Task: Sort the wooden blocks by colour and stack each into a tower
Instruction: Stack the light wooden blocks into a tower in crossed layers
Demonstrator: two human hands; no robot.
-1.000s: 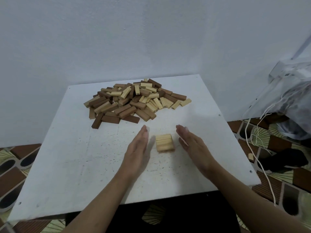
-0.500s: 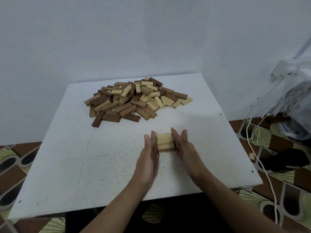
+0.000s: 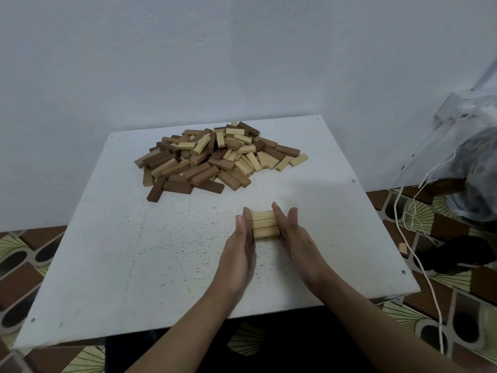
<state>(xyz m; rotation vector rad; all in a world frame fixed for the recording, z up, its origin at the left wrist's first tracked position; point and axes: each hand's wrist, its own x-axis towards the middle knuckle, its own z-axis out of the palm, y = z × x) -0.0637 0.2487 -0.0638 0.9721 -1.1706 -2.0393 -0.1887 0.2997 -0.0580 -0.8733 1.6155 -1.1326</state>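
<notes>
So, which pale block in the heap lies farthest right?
The pale block at the right tip of the heap; every other block lies left of it.

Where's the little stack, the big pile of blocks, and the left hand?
little stack (image 3: pixel 265 224), head view, on the top of its light blocks.
big pile of blocks (image 3: pixel 200 173), head view, on a brown block near its front.
left hand (image 3: pixel 238 254), head view, on the back of the hand.
</notes>
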